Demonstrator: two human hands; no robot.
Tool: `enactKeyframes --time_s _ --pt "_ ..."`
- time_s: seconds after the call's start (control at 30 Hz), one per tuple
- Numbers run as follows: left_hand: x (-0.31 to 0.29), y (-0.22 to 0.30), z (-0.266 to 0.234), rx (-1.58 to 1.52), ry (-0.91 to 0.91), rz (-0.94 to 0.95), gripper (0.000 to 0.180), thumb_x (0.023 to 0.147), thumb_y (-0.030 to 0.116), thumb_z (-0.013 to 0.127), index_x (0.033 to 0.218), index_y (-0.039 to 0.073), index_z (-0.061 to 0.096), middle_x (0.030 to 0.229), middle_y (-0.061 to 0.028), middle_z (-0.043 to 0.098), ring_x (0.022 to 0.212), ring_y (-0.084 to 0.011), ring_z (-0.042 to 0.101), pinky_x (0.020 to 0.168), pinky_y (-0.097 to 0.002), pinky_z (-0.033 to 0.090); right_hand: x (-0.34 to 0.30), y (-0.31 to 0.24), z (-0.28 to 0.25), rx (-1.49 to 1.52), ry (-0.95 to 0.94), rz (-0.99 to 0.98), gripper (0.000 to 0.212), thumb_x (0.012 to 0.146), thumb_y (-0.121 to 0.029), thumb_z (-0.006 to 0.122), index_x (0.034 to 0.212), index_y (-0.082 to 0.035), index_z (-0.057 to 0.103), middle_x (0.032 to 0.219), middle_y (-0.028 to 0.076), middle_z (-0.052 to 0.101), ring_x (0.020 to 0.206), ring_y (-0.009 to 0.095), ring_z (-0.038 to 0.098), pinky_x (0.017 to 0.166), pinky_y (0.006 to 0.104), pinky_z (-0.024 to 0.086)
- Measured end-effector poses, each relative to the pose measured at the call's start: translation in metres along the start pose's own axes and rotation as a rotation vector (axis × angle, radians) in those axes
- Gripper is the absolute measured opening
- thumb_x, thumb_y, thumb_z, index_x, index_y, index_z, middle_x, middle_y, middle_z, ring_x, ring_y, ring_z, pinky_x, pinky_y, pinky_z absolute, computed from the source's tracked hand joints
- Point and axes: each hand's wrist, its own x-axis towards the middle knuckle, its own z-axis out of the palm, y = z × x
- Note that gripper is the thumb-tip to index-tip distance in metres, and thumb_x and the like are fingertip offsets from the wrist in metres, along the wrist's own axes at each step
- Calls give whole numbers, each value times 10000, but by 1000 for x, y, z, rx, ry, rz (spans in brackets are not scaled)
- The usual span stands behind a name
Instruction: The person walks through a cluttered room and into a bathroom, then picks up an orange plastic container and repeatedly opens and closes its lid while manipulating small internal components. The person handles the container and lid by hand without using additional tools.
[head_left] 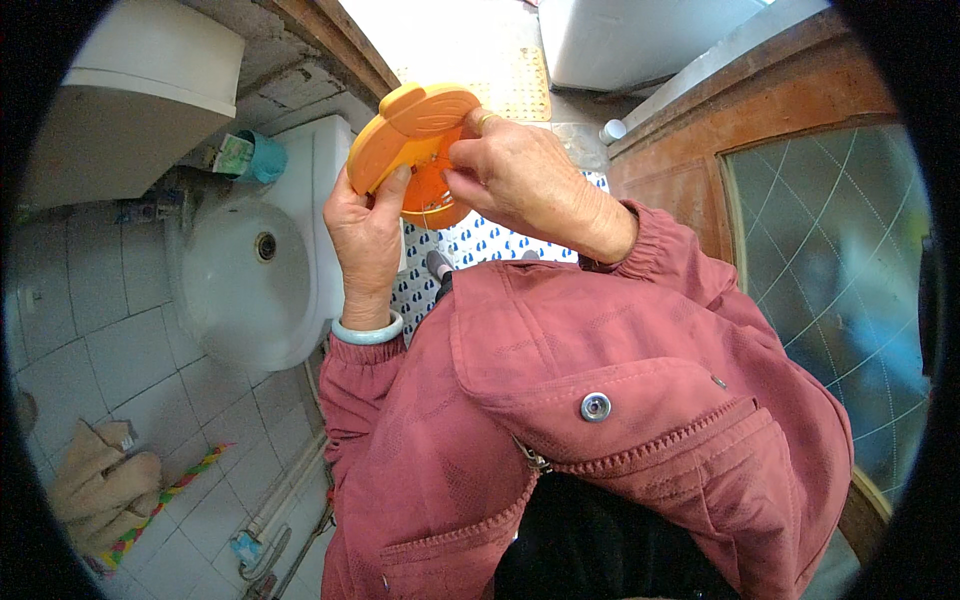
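Note:
An orange plastic box with a raised lid is up in front of me. My left hand grips its left side, thumb on the lid's lower edge and fingers behind. My right hand is at the box's right side, fingers curled together over the opening. Whatever those fingers pinch is too small or too hidden to name. Several tiny bits show inside the box, and a thin pale strand hangs near its front rim. A pale bangle circles my left wrist.
A white washbasin stands at the left, with a teal cup on its back corner. A beige cloth hangs at the lower left. On the right is a wooden door with patterned glass. A blue-patterned mat covers the floor below.

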Motion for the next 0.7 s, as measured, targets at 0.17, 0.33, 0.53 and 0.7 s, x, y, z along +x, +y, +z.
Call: enactKeyframes --time_s 0.17,0.33,0.53,0.7 --pt "-1 -1 2 -20 43 18 277 923 79 659 1172 -28 603 1078 -74 674 977 -130 627 865 -278 501 3 5 -4 53 -167 39 197 835 -178 623 780 7 665 738 151 622 668 334 642 612 428 522" --pt "4 -2 -7 6 54 31 306 916 60 660 1205 -16 594 1140 -73 668 1029 -138 623 898 -284 488 5 6 0 399 -209 205 231 870 -203 631 833 21 678 717 166 645 643 257 653 588 360 516" --pt "5 2 -9 -28 44 32 305 913 50 661 1206 -11 603 1155 -70 664 1035 -140 620 899 -283 484 10 7 11 300 -108 129 236 868 -187 606 864 40 669 706 171 635 608 254 626 579 362 502" --pt "3 4 -3 -26 29 37 276 932 91 652 1176 -28 599 1068 -58 664 965 -121 617 863 -270 494 21 14 -2 251 -335 70 224 820 -159 580 869 40 670 699 186 628 606 289 619 594 391 507"
